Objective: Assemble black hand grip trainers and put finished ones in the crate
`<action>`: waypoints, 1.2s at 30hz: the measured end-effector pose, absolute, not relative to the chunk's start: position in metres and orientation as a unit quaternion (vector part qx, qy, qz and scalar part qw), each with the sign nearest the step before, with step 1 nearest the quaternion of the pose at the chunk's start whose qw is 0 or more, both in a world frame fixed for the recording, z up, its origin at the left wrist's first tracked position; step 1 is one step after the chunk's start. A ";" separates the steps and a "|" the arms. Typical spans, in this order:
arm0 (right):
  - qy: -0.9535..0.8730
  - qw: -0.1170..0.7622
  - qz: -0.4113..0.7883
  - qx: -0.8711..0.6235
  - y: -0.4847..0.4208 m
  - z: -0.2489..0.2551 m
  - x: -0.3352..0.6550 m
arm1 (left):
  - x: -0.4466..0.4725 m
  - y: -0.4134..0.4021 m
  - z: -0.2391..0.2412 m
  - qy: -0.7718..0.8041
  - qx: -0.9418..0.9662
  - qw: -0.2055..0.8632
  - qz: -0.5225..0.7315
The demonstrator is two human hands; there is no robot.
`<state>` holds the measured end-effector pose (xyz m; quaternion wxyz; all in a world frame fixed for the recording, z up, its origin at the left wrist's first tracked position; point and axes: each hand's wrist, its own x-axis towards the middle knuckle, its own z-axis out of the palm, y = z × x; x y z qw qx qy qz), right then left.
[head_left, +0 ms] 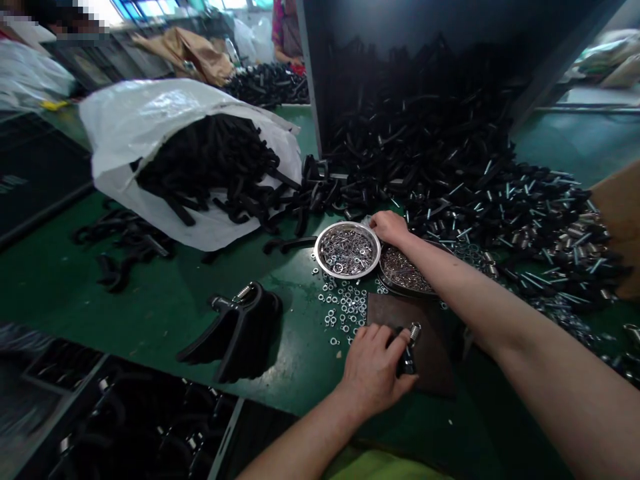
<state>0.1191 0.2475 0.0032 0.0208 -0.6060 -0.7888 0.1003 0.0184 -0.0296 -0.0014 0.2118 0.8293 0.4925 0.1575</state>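
My left hand (374, 370) is closed round a black handle part with a metal spring end (413, 333), holding it upright on a dark brown mat (430, 353). My right hand (389, 228) reaches across to the far rim of a round metal dish of small washers and nuts (349, 250); its fingers are curled, and what they pinch is hidden. A second dish of small brownish parts (405, 272) lies under my right forearm. Loose washers (345, 307) are scattered on the green table between the dish and my left hand.
A white bag spilling black handles (200, 160) lies at the left. A large heap of black handles with bolts (480, 180) fills the back right. Assembled handles (245, 330) lie left of my hand. A crate of parts (125, 427) sits at the near edge. Another person (286, 30) stands far back.
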 end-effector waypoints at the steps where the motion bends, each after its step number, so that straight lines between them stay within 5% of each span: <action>1: -0.787 0.019 0.099 -0.608 0.247 0.003 0.120 | 0.018 -0.029 -0.002 0.493 0.828 0.214 0.160; 16: -0.787 -0.007 0.129 -0.603 0.242 0.011 0.121 | 0.023 -0.028 -0.004 0.495 0.829 0.194 0.175; 27: -0.755 0.119 0.168 -0.622 0.242 0.001 0.125 | 0.023 -0.027 -0.005 0.507 0.805 0.233 0.201; 31: -0.735 0.200 0.200 -0.616 0.240 0.007 0.127 | 0.022 -0.024 -0.002 0.534 0.736 0.318 0.268; 36: -0.708 0.297 0.271 -0.581 0.208 0.031 0.147 | 0.014 -0.021 0.010 0.545 0.439 0.585 0.410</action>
